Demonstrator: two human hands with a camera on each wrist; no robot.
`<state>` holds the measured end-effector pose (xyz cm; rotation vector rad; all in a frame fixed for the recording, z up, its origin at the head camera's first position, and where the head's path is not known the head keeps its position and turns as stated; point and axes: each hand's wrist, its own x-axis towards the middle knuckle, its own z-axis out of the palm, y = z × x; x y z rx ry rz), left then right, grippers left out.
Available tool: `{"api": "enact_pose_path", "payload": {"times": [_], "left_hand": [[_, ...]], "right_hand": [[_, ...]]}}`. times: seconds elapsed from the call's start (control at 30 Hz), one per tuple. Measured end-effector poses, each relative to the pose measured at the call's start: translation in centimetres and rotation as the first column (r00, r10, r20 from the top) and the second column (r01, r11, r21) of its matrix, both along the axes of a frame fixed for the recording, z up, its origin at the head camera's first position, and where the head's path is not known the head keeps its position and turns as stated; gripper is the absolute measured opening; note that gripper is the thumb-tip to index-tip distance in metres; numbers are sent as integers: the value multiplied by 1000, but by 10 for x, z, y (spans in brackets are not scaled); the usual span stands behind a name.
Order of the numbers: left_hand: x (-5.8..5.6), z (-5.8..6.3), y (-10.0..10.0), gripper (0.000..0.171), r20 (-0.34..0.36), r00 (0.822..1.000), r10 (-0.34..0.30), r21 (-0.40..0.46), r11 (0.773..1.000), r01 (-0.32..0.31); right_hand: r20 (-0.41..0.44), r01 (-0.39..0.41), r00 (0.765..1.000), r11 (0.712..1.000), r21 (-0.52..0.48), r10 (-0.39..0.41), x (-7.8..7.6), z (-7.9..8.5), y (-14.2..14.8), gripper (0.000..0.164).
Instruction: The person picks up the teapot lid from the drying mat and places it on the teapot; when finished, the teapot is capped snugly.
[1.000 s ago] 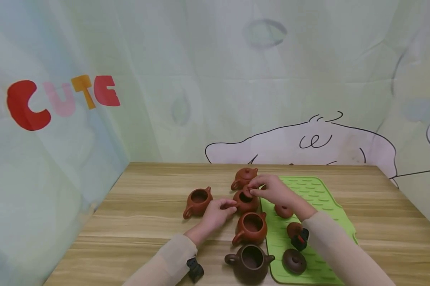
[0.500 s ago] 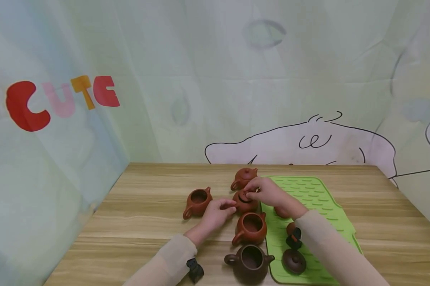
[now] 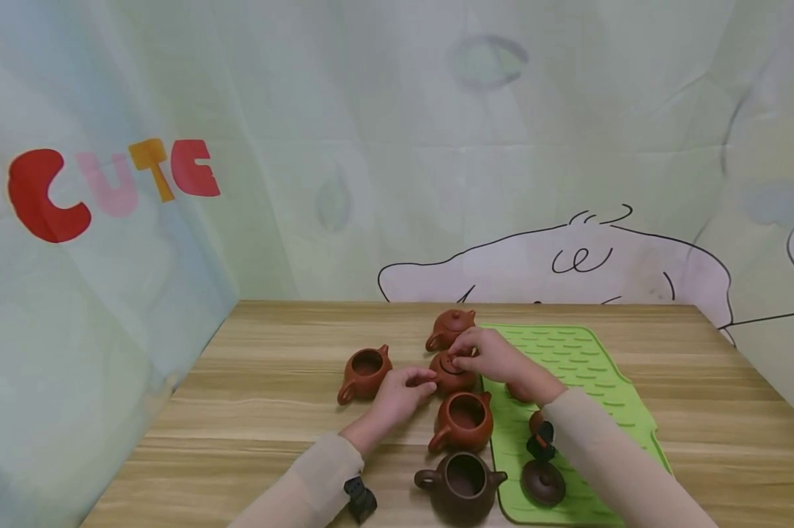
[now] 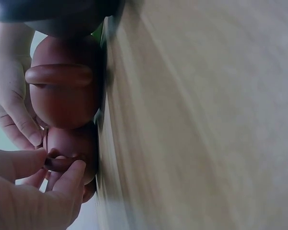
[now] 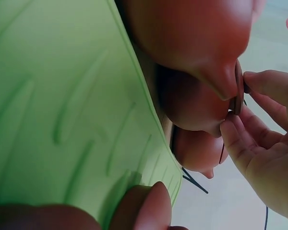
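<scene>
While the reddish-brown teapot [image 3: 459, 383] sits just left of the green mat [image 3: 581, 359], its lid [image 5: 239, 91] is at the mouth, pinched by the right hand [image 3: 495, 357], thumb and fingers nearly together. The left hand [image 3: 400, 393] has a close pinch on the handle [image 4: 61, 165], clearest from the left wrist cam. Head view shows a dark crescent beside the lid; right wrist has it edge-on. Letters [image 3: 130, 189] reading "CUTE" are on the backdrop [image 3: 304, 169], well left of the mat.
</scene>
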<state>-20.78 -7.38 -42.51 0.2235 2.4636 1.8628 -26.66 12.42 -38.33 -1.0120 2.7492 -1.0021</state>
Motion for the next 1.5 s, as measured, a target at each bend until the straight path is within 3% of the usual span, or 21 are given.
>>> {"api": "enact_pose_path", "payload": {"times": [0.53, 0.8, 1.07, 1.37, 1.5], "left_hand": [[1, 0, 0, 17, -5, 1000, -2, -5, 1000, 2], [-1, 2, -1, 17, -3, 1000, -2, -33, 999, 2], [4, 13, -7, 28, 6, 1000, -15, -69, 997, 15], [14, 32, -28, 30, -101, 994, 45, -116, 992, -57], [17, 37, -42, 29, -114, 989, 95, -80, 991, -104]], "right_hand": [[-66, -36, 997, 999, -5, 36, -3, -5, 1, 12], [-40, -24, 999, 1000, 8, 24, -3, -4, 0, 14], [48, 29, 998, 999, -16, -28, 3, 11, 10, 22], [-25, 67, 997, 998, -15, -67, 10, 29, 40, 27], [-44, 75, 996, 997, -34, -77, 17, 33, 53, 26]]}}
